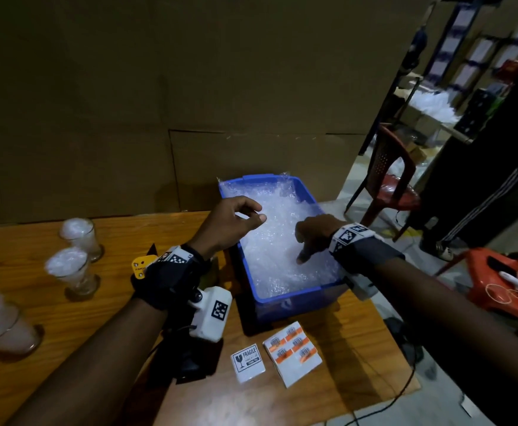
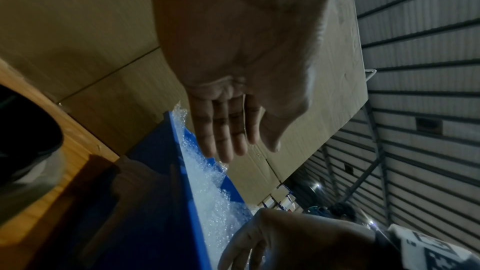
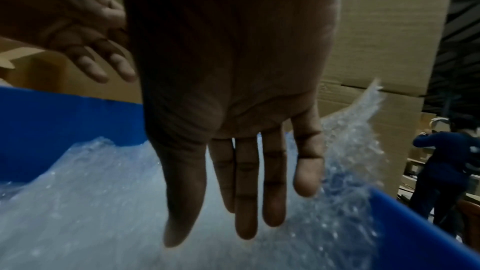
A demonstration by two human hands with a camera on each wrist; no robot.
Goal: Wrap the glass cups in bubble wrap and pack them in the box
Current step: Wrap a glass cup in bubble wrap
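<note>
A blue plastic box point(image 1: 285, 304) stands on the wooden table, filled with clear bubble wrap point(image 1: 276, 235). My left hand point(image 1: 236, 221) hovers over the box's left rim, fingers loosely bent and holding nothing. Over the box's right side my right hand point(image 1: 311, 238) points its straight fingers down onto the wrap. In the right wrist view the right hand point(image 3: 241, 171) is flat and empty above the bubble wrap point(image 3: 91, 202). In the left wrist view the left hand point(image 2: 228, 126) is open above the box point(image 2: 166, 202). Three glass cups point(image 1: 81, 238) point(image 1: 73, 273) point(image 1: 2, 324) with white stuffing stand at the table's left.
Fragile stickers point(image 1: 247, 361) and a pad of orange labels point(image 1: 293, 352) lie near the table's front. A cardboard wall point(image 1: 190, 87) rises behind the table. Right of the table are a red chair point(image 1: 386, 179), an orange stool point(image 1: 506, 284) and a standing person point(image 1: 497, 167).
</note>
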